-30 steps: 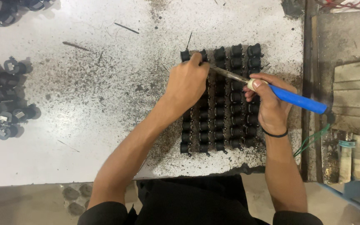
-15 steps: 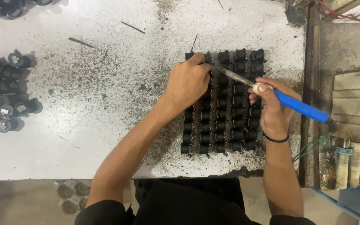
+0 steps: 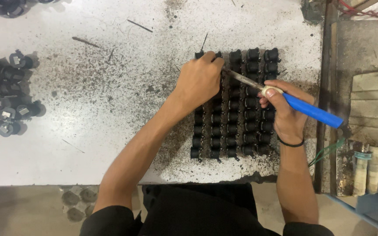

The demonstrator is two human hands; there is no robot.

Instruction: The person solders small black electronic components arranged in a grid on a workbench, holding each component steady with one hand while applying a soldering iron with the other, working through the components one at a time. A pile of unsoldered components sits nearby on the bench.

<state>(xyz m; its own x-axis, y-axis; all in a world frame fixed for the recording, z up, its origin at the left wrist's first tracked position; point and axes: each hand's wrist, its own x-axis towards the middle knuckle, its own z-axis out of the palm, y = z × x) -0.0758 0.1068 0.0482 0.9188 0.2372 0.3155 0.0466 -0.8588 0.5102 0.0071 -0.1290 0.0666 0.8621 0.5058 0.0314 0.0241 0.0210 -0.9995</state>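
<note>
The right hand (image 3: 285, 116) grips a blue-handled soldering iron (image 3: 311, 111), its tip nudged slightly toward the block of black parts (image 3: 237, 118)' top-left corner. There the left hand (image 3: 200, 81) stays curled — fingers closed on one part, work continuing on the counter (image 3: 110, 109).

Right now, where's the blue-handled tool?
In the head view, the blue-handled tool is right of centre, gripped by the right hand. Its metal tip angles up-left over the grid of black parts toward the left hand.
</note>
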